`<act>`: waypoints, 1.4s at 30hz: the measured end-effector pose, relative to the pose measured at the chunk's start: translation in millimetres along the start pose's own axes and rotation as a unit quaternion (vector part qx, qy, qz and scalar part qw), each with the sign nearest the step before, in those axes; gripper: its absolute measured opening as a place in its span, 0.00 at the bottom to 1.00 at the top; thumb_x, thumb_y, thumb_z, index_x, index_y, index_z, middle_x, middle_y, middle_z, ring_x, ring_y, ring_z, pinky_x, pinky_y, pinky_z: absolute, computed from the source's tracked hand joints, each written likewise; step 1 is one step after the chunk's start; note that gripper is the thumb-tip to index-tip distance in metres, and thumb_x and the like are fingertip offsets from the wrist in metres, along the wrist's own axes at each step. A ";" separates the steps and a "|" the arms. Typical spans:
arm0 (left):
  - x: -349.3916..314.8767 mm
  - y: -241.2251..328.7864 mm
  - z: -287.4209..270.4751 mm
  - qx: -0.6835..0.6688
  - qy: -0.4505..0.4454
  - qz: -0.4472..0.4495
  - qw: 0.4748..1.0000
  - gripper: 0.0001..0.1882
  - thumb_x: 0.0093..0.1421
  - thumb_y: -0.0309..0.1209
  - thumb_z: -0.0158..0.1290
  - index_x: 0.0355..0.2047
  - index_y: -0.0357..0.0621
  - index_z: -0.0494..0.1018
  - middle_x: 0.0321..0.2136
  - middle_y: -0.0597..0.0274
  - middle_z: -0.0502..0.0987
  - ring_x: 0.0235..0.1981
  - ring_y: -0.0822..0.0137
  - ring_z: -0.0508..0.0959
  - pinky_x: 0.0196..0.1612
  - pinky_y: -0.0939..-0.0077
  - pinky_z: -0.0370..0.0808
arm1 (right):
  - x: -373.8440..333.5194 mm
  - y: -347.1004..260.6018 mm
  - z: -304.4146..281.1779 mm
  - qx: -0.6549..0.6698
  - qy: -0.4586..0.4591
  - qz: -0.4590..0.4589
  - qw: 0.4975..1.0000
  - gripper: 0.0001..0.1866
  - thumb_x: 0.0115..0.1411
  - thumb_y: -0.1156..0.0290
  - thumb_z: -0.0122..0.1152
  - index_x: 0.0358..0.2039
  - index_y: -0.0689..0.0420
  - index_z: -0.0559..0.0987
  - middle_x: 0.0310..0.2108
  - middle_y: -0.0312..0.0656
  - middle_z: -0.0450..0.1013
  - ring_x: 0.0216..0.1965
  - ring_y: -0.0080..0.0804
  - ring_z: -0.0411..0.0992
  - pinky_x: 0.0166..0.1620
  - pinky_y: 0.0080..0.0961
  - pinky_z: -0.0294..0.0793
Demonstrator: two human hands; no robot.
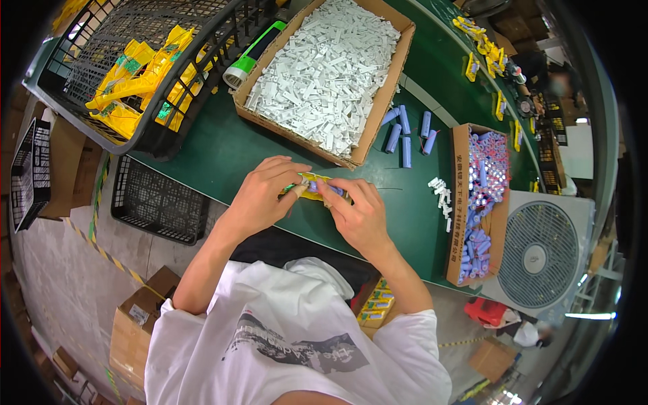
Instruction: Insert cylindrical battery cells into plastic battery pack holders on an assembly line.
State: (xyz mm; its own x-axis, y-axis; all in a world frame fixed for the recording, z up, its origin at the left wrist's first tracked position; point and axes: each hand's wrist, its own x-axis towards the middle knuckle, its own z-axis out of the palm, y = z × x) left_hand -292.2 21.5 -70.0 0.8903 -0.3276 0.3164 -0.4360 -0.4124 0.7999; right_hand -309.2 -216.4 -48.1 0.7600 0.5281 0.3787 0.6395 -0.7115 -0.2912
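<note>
A small yellow plastic casing (310, 196) is held over the near edge of the green table, between my two hands. A bluish-purple cylindrical battery cell (314, 186) shows inside it. My left hand (268, 190) is closed on the casing's left end, where a bit of green shows by the fingertips. On its right end, my right hand (359, 210) is closed, thumb and fingers pressed against the casing and cell. The fingers hide much of both. Several loose battery cells (406, 152) lie farther off to the right, some with thin wires.
Beyond my hands stands a cardboard box (353, 162) of small white plastic pieces. A green-and-white flashlight (254, 55) lies beside it. At left is a black crate (162, 138) with yellow casings. Rightward are loose white pieces (442, 202), a battery box (456, 202) and a fan (536, 256).
</note>
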 end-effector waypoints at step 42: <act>168.0 -212.5 -321.7 0.337 -0.097 -0.228 0.908 0.41 0.58 0.49 0.66 0.66 0.39 0.68 0.45 0.40 0.84 0.48 0.42 0.83 0.50 0.54 0.79 | 44.0 64.0 -91.3 0.057 0.119 -0.091 0.987 0.24 0.47 0.59 0.83 0.42 0.52 0.84 0.38 0.39 0.83 0.35 0.38 0.80 0.38 0.32 0.81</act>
State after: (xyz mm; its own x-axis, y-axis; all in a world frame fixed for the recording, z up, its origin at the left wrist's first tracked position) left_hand -7.7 327.5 -22.8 0.9869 -0.1095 -0.1181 -0.0679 -0.9478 0.3114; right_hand -245.3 -281.1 30.1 0.5909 0.5087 0.6262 0.7823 -0.5510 -0.2905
